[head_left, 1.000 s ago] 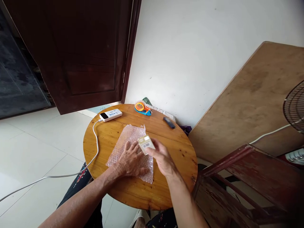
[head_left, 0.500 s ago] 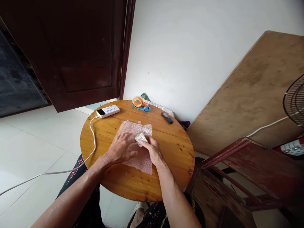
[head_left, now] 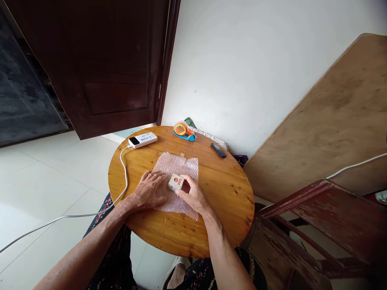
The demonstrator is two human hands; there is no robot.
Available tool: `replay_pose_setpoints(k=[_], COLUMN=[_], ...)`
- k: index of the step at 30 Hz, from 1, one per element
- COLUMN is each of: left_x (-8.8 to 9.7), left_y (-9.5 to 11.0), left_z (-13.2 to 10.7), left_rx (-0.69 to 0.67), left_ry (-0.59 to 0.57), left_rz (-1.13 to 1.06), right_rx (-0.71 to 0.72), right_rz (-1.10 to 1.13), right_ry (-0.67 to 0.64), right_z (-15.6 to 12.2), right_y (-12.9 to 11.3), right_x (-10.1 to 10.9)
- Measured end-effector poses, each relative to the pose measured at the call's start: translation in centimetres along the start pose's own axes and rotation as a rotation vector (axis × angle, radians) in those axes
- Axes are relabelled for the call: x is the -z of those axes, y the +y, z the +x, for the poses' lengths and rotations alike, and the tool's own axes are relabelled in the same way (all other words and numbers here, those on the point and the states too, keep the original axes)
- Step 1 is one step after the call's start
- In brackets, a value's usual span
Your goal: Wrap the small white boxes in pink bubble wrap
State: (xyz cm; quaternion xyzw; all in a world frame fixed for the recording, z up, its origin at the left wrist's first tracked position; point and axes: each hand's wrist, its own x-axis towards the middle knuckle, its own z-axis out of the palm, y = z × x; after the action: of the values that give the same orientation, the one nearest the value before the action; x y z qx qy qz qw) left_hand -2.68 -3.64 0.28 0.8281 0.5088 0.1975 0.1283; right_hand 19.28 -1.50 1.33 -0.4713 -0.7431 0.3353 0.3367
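A small cream-coloured box (head_left: pixel 175 181) with a red mark on top sits on a sheet of bubble wrap (head_left: pixel 181 204) in the head view. My right hand (head_left: pixel 193 194) grips the box from its right side, thumb at the near edge and fingers at the far edge. Just left of the box, my left hand (head_left: pixel 150 190) lies flat on the bubble wrap with its fingers stretched out. The wrap is spread over the middle of the round wooden table (head_left: pixel 223 197).
Toward the back stand an orange and blue tape dispenser (head_left: pixel 185 131) and a blurred dark object (head_left: pixel 218 150). At the back left lies a white power bank (head_left: pixel 143 139), its white cable (head_left: pixel 124 173) running off the table's left edge. A wooden chair (head_left: pixel 326 225) is at the right.
My right hand has turned the box from its barcode side to its red-marked face and lowered it onto the wrap. My left hand has flattened on the wrap. The view has shifted slightly.
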Motion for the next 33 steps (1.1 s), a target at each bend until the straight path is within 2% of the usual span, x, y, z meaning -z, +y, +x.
replay_pose_setpoints(k=[5,12,16,19,23,28,33], left_x=[0.0,0.2,1.3,2.2,2.3,1.3,0.9], left_y=[0.0,-0.2,-0.2,0.1,1.1,1.9,2.0], left_z=[-0.1,-0.2,-2.0,-4.1,-5.8,-5.3,-4.6], left_rx=[0.000,-0.031,-0.033,-0.108,-0.127,-0.150,-0.216], left_ry=[0.006,0.048,0.089,0.082,0.047,0.082,0.173], left_rz=[-0.008,-0.069,-0.105,-0.009,0.097,0.149,0.117], right_rx=[-0.001,0.013,0.033,0.034,0.017,0.010,0.007], right_rz=[0.001,-0.028,-0.023,-0.016,-0.015,-0.008,-0.016], right_ry=[-0.056,-0.028,-0.026,-0.021,-0.023,-0.018,-0.024], right_z=[0.1,0.1,0.2,0.2,0.3,0.3,0.2], right_y=[0.0,-0.1,0.1,0.2,0.1,0.0,0.0], right_x=[0.4,0.0,-0.1,-0.2,-0.2,-0.2,-0.1])
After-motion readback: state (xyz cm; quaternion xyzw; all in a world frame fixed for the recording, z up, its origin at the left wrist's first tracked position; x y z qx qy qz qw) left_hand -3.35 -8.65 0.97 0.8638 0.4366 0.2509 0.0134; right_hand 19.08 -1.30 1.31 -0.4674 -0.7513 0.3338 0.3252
